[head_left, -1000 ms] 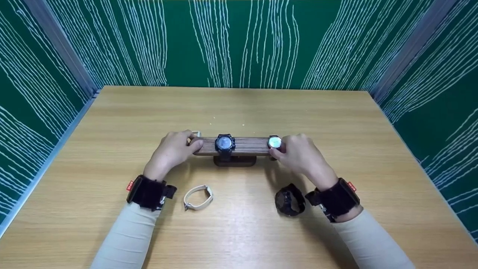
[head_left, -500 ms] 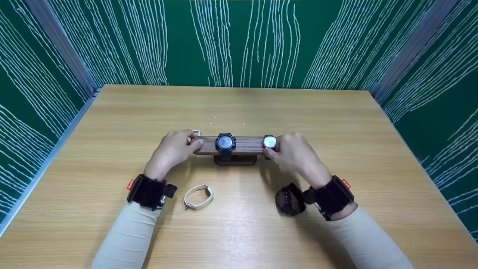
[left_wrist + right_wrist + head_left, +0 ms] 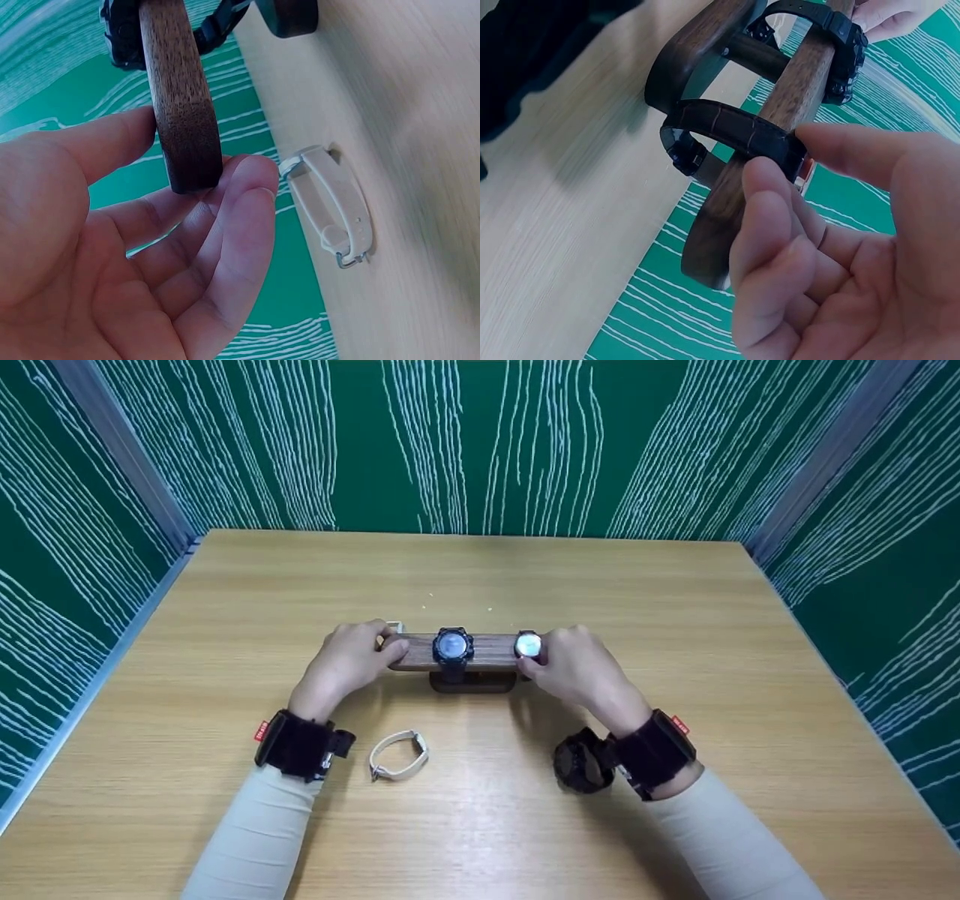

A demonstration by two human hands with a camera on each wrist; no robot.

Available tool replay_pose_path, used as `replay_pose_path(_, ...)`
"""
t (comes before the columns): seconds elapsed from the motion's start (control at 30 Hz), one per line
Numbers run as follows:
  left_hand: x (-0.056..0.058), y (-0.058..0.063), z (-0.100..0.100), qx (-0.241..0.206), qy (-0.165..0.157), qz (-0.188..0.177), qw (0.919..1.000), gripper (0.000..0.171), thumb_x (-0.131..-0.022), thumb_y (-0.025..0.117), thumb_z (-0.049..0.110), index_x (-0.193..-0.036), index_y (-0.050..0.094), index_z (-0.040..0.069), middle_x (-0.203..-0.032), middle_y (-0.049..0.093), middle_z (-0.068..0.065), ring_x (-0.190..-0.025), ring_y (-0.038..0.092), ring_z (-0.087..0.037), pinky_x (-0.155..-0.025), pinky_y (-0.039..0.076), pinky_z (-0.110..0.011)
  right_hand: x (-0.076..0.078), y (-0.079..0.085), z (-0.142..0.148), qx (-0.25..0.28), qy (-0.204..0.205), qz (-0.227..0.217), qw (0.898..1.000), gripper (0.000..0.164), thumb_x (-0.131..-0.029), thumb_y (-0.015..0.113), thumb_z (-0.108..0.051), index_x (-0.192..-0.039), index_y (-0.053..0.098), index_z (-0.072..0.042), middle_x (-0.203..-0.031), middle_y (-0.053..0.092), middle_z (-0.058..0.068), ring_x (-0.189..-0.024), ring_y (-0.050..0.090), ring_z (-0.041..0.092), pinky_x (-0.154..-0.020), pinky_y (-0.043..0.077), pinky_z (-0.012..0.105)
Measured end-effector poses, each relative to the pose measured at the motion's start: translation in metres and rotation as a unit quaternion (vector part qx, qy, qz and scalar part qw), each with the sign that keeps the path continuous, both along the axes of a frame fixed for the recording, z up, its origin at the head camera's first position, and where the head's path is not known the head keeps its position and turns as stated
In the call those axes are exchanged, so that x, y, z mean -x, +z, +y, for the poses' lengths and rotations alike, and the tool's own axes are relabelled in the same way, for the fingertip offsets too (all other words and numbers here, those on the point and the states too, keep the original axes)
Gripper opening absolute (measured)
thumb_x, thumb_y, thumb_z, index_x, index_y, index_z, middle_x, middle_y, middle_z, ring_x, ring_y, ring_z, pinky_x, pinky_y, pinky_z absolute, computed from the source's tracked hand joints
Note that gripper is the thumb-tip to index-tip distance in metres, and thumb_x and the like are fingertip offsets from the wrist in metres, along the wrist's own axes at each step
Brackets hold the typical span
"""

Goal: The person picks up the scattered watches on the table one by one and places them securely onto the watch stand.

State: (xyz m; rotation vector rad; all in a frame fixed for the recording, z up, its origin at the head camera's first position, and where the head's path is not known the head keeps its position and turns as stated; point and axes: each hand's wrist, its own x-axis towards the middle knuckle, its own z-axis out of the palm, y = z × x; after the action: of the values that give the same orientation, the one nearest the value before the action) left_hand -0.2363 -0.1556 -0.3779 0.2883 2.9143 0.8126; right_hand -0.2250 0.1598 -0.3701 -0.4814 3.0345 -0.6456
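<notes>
A wooden watch stand (image 3: 491,653) with a flat crossbar stands mid-table. My left hand (image 3: 349,660) pinches the bar's left end between thumb and fingers. Around the bar, left of its middle, is a chunky black watch (image 3: 452,645). My right hand (image 3: 581,667) holds a second watch, with a bright dial (image 3: 528,644), by its side near the right end. Its dark leather strap (image 3: 724,124) loops round the bar in the right wrist view, thumb and fingertips touching it. The bar's right end (image 3: 709,247) projects past this strap; my hand hides it in the head view.
On the table in front of the stand lie a cream watch band (image 3: 403,775) at left and a black watch (image 3: 574,765) beside my right wrist. Beyond my left fingers is another cream strap loop (image 3: 341,195). Green walls with white lines border the table.
My right hand has slid leftward along the bar, bringing the bright-dialled watch closer to the black one. The left hand keeps its hold on the bar's end.
</notes>
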Motion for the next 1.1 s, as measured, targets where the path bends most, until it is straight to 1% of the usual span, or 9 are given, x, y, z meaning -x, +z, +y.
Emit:
replay_pose_path(0.13, 0.001, 0.000, 0.001, -0.002, 0.002, 0.000, 1.0000, 0.034, -0.108, 0.062, 0.039, -0.119, 0.069, 0.008, -0.092, 0.061, -0.008, -0.082, 0.056, -0.024, -0.071, 0.043, -0.036, 0.000, 0.001, -0.002, -0.006, 0.001, 0.003, 1.000, 0.041, -0.097, 0.073, -0.027, -0.064, 0.053, -0.014, -0.058, 0.045, -0.005, -0.050, 0.043, 0.012, -0.052, 0.037, 0.030)
replay_pose_path(0.37, 0.000, 0.000, 0.001, -0.013, 0.003, 0.003, 0.9999, 0.032, -0.108, 0.061, 0.037, -0.117, 0.070, 0.009, -0.099, 0.066, -0.010, -0.090, 0.058, -0.027, -0.075, 0.043, -0.037, -0.001, 0.002, -0.004, -0.012, -0.012, -0.008, 1.000, 0.048, -0.098, 0.073, -0.030, -0.061, 0.045, -0.018, -0.057, 0.041, -0.006, -0.049, 0.042, 0.011, -0.049, 0.036, 0.029)
replay_pose_path(0.47, -0.001, 0.000, 0.001, -0.014, 0.004, -0.002, 0.9999, 0.032, -0.108, 0.060, 0.038, -0.118, 0.070, 0.009, -0.102, 0.066, -0.010, -0.092, 0.059, -0.028, -0.077, 0.043, -0.038, -0.001, 0.002, -0.005, -0.011, -0.015, -0.016, 1.000, 0.047, -0.098, 0.074, -0.030, -0.062, 0.046, -0.018, -0.056, 0.042, -0.006, -0.049, 0.041, 0.011, -0.049, 0.037, 0.029)
replay_pose_path(0.63, 0.000, 0.000, 0.002, -0.010, 0.003, -0.006, 0.9999, 0.034, -0.108, 0.060, 0.039, -0.118, 0.069, 0.009, -0.104, 0.067, -0.011, -0.093, 0.059, -0.028, -0.078, 0.045, -0.039, 0.000, 0.004, -0.007, -0.016, -0.010, -0.014, 1.000, 0.047, -0.097, 0.074, -0.031, -0.061, 0.047, -0.018, -0.057, 0.043, -0.006, -0.049, 0.041, 0.012, -0.051, 0.037, 0.031)
replay_pose_path(0.9, 0.000, 0.000, 0.002, -0.007, 0.004, -0.006, 0.9999, 0.033, -0.108, 0.061, 0.039, -0.119, 0.068, 0.009, -0.102, 0.066, -0.011, -0.092, 0.059, -0.028, -0.076, 0.045, -0.039, 0.001, 0.004, -0.012, -0.017, -0.005, -0.026, 0.999, 0.049, -0.098, 0.073, -0.032, -0.060, 0.045, -0.018, -0.055, 0.041, -0.007, -0.048, 0.038, 0.010, -0.051, 0.037, 0.030)
replay_pose_path(1.1, 0.000, -0.001, 0.001, -0.008, 0.005, -0.005, 0.9999, 0.033, -0.108, 0.061, 0.039, -0.119, 0.069, 0.009, -0.101, 0.066, -0.011, -0.091, 0.059, -0.028, -0.075, 0.045, -0.038, 0.002, 0.004, -0.015, -0.022, -0.001, -0.023, 0.999, 0.050, -0.097, 0.074, -0.032, -0.059, 0.045, -0.018, -0.058, 0.043, -0.005, -0.049, 0.039, 0.011, -0.053, 0.038, 0.030)
